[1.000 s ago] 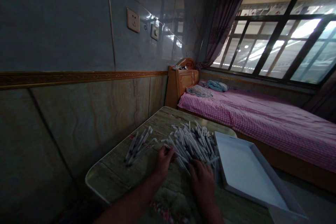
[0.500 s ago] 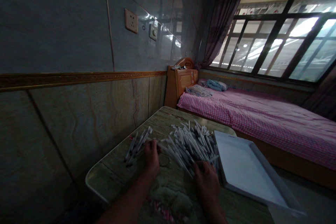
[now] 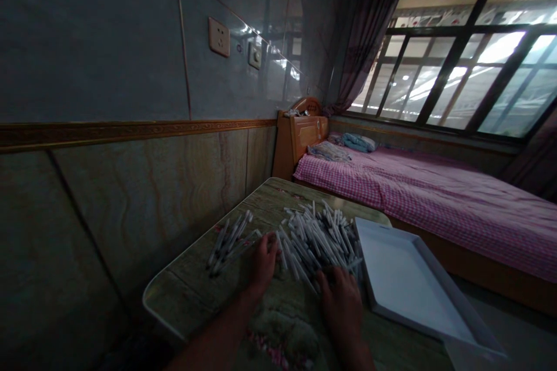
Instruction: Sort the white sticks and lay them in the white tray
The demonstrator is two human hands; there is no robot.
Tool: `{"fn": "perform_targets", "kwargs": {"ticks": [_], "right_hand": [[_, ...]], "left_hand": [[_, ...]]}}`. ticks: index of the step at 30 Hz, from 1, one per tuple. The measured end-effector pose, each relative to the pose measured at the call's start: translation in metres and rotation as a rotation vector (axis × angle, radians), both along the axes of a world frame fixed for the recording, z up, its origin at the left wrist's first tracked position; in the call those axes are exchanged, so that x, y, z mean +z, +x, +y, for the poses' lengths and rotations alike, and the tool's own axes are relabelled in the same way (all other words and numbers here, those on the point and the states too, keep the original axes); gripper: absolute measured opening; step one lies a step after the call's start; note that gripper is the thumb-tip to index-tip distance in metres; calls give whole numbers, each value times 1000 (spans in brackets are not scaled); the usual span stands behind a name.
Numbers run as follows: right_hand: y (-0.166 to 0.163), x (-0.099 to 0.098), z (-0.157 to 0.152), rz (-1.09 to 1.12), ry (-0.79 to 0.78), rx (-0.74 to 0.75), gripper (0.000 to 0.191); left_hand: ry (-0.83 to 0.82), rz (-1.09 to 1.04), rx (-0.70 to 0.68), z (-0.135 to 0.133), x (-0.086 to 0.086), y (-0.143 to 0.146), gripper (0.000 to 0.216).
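A large heap of slim white pens with dark ends lies on the patterned table. To its left is a smaller, more aligned group of pens. My left hand is at the heap's left edge, its fingers curled together beside the nearest pens. My right hand rests at the heap's near edge, with bent fingers against the pen ends. In the dim light I cannot make out what either set of fingertips holds.
A shallow white tray-like box sits right of the heap and overhangs the table's right side. A tiled wall runs along the left. Beyond the table stands a bed with a pink checked sheet.
My left hand has moved right, from beside the smaller group to the left edge of the heap. My right hand has hardly moved.
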State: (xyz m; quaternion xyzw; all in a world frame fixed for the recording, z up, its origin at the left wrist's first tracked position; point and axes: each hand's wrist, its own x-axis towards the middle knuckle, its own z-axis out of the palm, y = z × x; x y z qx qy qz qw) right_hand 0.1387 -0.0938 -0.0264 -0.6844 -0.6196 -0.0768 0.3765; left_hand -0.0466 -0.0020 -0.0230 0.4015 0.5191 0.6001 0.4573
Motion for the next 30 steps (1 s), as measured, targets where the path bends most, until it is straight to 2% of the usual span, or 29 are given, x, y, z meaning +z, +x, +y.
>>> {"fn": "perform_targets", "kwargs": {"ticks": [2, 4, 8, 10, 12, 15, 17, 21, 24, 26, 30], "right_hand": [[-2, 0, -2, -47, 25, 94, 23], [-4, 0, -3, -105, 34, 184, 20], [-10, 2, -6, -180, 30, 267, 18], [-11, 3, -6, -178, 44, 269, 20], [-11, 2, -5, -168, 56, 259, 22], [-10, 1, -4, -156, 64, 242, 25], [-10, 1, -4, -148, 62, 242, 25], [-9, 1, -4, -136, 40, 250, 24], [-10, 1, -4, -131, 46, 243, 23], [-11, 2, -4, -122, 66, 231, 22], [-13, 1, -4, -71, 117, 222, 24]], "left_hand": [[23, 22, 16, 0, -1, 1, 15], [102, 170, 56, -1, 1, -1, 12], [290, 738, 156, -5, 12, -20, 19], [267, 984, 223, -6, 17, -36, 24], [169, 1156, 277, -5, 17, -50, 26], [56, 1298, 250, -4, 13, -62, 25], [36, 1347, 198, -4, 9, -62, 26], [35, 1377, 151, -3, 5, -59, 27], [64, 1301, 128, -3, 5, -56, 26], [144, 1136, 108, -2, 6, -52, 26], [292, 573, 109, 1, 10, -42, 25]]}}
